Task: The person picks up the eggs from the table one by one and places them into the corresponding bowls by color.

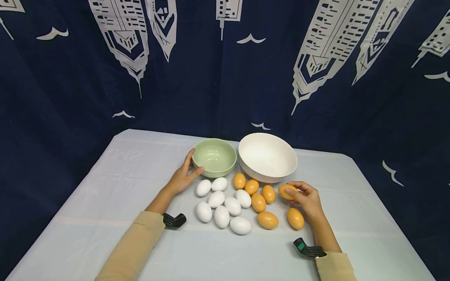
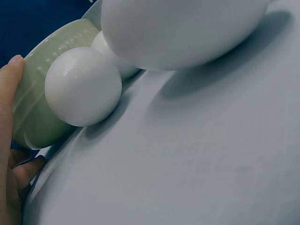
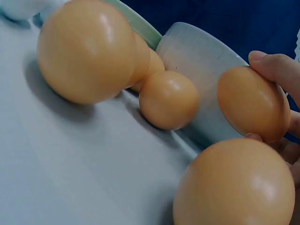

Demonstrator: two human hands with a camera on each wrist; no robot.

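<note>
Head view: the left hand (image 1: 181, 178), fingers spread, grips a green bowl (image 1: 214, 159), seemingly steadying it, while the right hand (image 1: 308, 200) pinches a brown egg (image 1: 284, 192); left-wrist view: white eggs (image 2: 83, 86) beside the fingers; right-wrist view: white bowl (image 3: 197, 56) beyond the fingers.

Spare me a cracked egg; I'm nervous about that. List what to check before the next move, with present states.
1. Held egg gripped: ok, right hand has fingers and thumb on it.
2. Green bowl steadied: ok, left hand holds its side.
3. White bowl has room: ok, no eggs show inside.
4. Other eggs well away from the right hand: not ok, a loose orange egg lies close by.
5. Held egg uncracked all round: cannot tell, part is hidden.
</note>
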